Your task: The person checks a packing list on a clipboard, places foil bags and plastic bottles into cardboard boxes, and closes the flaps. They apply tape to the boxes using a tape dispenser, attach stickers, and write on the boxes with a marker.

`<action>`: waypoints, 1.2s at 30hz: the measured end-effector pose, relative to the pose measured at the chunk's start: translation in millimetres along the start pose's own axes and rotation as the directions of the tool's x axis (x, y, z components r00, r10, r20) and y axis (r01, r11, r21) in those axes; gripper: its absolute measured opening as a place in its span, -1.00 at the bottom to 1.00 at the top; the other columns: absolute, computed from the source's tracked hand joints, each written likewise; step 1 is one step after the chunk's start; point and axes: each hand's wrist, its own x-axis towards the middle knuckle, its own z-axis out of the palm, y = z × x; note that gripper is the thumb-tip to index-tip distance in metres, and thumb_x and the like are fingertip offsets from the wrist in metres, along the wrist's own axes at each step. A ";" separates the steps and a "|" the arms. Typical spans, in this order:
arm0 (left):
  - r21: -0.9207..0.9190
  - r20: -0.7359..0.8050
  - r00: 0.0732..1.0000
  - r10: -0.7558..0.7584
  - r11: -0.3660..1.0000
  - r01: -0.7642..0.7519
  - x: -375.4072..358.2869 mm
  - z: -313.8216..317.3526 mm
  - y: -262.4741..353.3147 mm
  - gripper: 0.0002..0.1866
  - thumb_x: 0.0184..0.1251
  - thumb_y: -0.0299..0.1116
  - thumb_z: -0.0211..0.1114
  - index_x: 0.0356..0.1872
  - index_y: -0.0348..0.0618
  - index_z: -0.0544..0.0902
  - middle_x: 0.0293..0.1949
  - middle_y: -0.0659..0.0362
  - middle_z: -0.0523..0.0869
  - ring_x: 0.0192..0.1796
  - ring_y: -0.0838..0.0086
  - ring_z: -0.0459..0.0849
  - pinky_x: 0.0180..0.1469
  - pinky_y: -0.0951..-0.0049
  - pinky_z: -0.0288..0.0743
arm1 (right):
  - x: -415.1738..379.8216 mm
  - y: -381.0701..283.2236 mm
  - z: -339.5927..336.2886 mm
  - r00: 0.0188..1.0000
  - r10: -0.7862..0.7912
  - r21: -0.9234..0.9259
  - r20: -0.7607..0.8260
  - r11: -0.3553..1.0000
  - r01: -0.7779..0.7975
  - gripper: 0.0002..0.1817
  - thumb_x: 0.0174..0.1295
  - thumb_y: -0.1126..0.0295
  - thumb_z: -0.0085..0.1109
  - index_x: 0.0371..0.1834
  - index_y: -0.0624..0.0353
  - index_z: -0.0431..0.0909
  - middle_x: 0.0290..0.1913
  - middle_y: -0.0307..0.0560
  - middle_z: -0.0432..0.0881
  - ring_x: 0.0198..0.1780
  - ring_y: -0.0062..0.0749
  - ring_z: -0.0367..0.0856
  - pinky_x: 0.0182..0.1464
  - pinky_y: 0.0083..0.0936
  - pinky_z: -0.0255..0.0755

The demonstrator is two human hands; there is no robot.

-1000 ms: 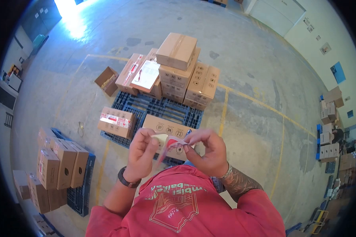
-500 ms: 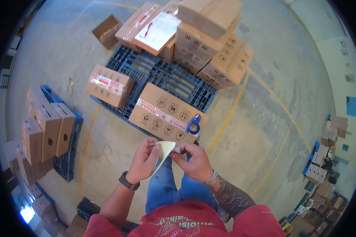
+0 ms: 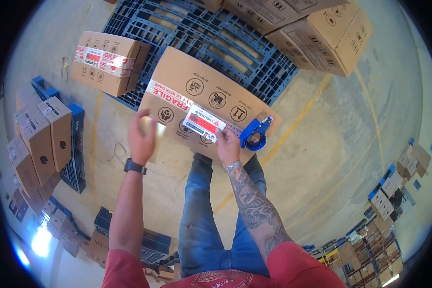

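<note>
A large cardboard box [image 3: 170, 67] with red-and-white FRAGILE tape across its top lies in front of me. A white and red ATTENTION label [image 3: 202, 123] rests over the tape. My right hand [image 3: 229, 145] pinches the label's lower right corner between thumb and finger. To the left, my left hand [image 3: 143, 141] is closed and smeared by motion, with a pale yellow paper sheet [image 3: 158, 134] in it, partly hidden behind the fingers. A blue tape dispenser [image 3: 256, 134] sits on the box's right end, just beside my right hand.
The box stands at the near edge of a blue plastic pallet [image 3: 204, 50]. A smaller taped box [image 3: 105, 62] is on its left corner, and stacked cartons [image 3: 321, 38] rise at the back right. Another loaded pallet [image 3: 77, 149] stands at left.
My hands have moved apart and forward over the box. The right hand has brought the label onto the tape; the left has swung left with the yellow sheet. The view has come closer.
</note>
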 end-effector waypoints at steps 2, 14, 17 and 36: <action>0.072 0.175 0.940 0.293 0.948 -0.309 -0.6 30.9 12.4 -0.57 0.40 -0.20 0.25 0.21 -0.15 0.56 0.23 0.00 0.64 0.01 0.14 0.73 -0.06 0.22 0.61 | 10.4 4.8 9.2 0.998 0.027 0.061 -0.055 0.998 -0.024 -0.68 0.43 0.25 0.21 -0.21 0.38 0.66 -0.37 -0.14 0.75 -0.33 -0.63 0.66 -0.25 -0.57 0.50; 0.328 0.748 0.653 0.124 0.785 -0.525 4.4 85.3 -2.2 -0.37 0.36 -0.23 0.21 0.48 0.28 0.37 0.57 0.34 0.23 -0.30 0.18 0.79 -0.27 0.21 0.67 | 13.3 -11.5 16.5 0.957 -0.016 -0.459 -0.288 0.880 -0.123 -0.72 0.28 0.24 0.35 -0.29 0.30 0.66 -0.53 -0.05 0.73 -0.45 -0.34 0.75 -0.29 -0.45 0.55; 0.350 0.693 0.698 0.180 0.763 -0.544 5.3 87.7 -5.9 -0.34 0.38 -0.17 0.22 0.51 0.25 0.31 0.56 0.36 0.25 -0.26 0.24 0.79 -0.30 0.28 0.67 | 1.8 3.1 13.5 0.935 0.063 -0.364 -0.349 0.910 -0.197 -0.75 0.29 0.31 0.32 -0.15 0.29 0.60 -0.27 0.09 0.77 -0.21 -0.22 0.77 -0.15 -0.40 0.56; 0.141 0.180 0.940 -0.289 0.953 0.266 -69.2 52.7 -31.7 -0.65 0.51 -0.10 0.16 -0.29 -0.21 0.65 -0.43 -0.19 0.66 -0.33 -0.16 0.64 -0.28 0.02 0.51 | -65.4 -7.8 -36.8 0.903 -0.387 -0.859 -0.185 0.510 0.042 -0.19 0.24 -0.09 0.22 0.33 0.35 0.27 0.31 0.27 0.36 0.39 0.21 0.25 0.35 0.14 0.15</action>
